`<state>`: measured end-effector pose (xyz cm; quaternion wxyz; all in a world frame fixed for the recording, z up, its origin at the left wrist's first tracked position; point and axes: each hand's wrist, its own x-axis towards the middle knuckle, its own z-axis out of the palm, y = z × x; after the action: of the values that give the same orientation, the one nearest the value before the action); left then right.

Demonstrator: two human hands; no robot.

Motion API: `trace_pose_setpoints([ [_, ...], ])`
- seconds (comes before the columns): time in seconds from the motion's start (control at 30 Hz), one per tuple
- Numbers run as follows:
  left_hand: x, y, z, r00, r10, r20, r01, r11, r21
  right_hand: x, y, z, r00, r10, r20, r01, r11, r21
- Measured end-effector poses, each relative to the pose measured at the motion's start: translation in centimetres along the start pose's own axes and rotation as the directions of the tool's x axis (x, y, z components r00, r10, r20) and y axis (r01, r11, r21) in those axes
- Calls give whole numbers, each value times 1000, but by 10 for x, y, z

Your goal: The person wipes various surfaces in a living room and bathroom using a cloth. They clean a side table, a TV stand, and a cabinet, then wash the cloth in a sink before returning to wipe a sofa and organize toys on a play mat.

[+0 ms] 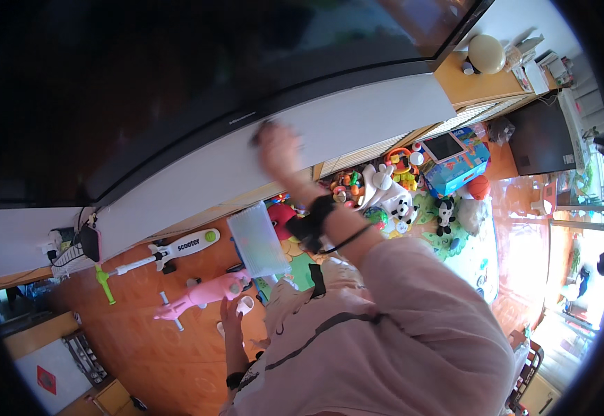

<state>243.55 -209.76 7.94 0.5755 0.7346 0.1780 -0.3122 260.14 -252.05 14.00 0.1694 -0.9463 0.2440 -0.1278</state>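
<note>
My right hand (279, 148), blurred by motion, is at the lower edge of a large black flat-screen television (177, 114). A small dark object (261, 133) shows at its fingertips; blur hides what it is. Beneath the hand runs the white top of a long low cabinet (343, 117). My left hand (232, 314) hangs low at my side with fingers apart and nothing in it. From this view it is nearest to a pink animal-shaped ride-on toy (211, 293) and a white slipper (245, 304) on the floor.
A translucent ribbed plastic bin (258, 239) stands before me. Left of it lies a white and green scooter (187, 244). Soft toys, including a panda (405, 209), crowd a play mat (442, 239) at right, beside a blue box (455, 164) and an orange ball (478, 187).
</note>
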Motion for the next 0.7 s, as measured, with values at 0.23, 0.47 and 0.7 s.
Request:
trace_pose_setpoints([
  [0.23,52,46,-48,982,190,15,-190,975,118,-8,-140,30,834,-548,72,287,542,790],
  [0.47,-17,-28,-111,944,-116,-309,88,991,-103,5,212,-111,989,102,104,-138,419,898],
  [0.7,-86,-110,-112,875,-407,-263,380,913,-149,21,423,-127,895,266,-359,-378,879,-289],
])
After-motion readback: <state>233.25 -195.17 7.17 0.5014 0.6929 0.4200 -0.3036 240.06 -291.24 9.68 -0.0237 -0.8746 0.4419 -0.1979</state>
